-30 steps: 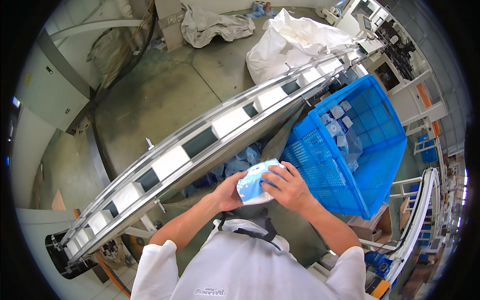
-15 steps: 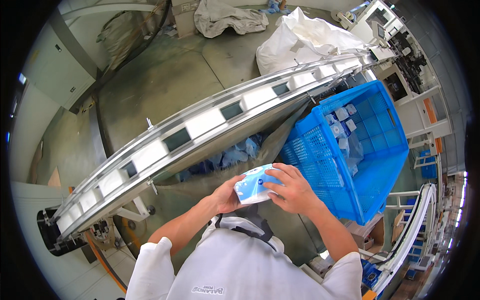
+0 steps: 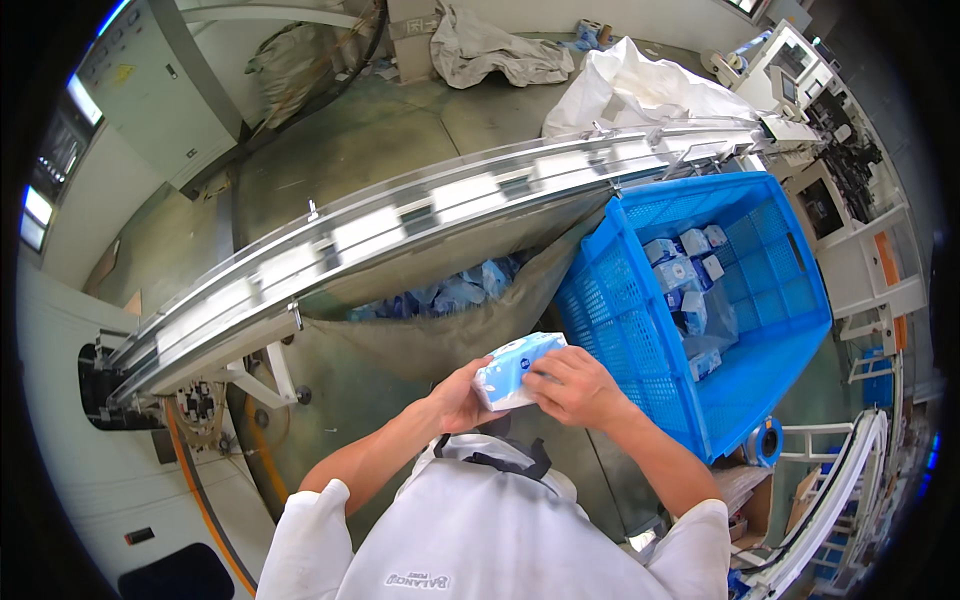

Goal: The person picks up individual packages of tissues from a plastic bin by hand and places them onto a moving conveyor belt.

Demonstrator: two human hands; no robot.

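A blue-and-white pack of tissues (image 3: 512, 372) is held in front of my chest, tilted, its printed face upward. My left hand (image 3: 458, 399) grips its left end, the thumb along the near edge and the other fingers mostly hidden beneath. At the right end, my right hand (image 3: 578, 388) has its curled fingers pressed against the pack; the fingertips are partly hidden. Just to the right of that hand stands a large blue plastic crate (image 3: 640, 330), tilted, with several similar tissue packs (image 3: 676, 275) inside.
Beyond my hands a conveyor (image 3: 330, 262) carries a row of white packs (image 3: 368, 234). Under it hangs a cloth sling (image 3: 470, 325) with crumpled blue plastic film (image 3: 455, 290). A big white sack (image 3: 640, 88) lies behind the conveyor. Machinery (image 3: 840, 125) stands at the far right.
My right hand's fingers have drawn in from the pack's upper face to its right end. The left hand keeps its grip. The whole view has shifted, and the crate's inside shows more.
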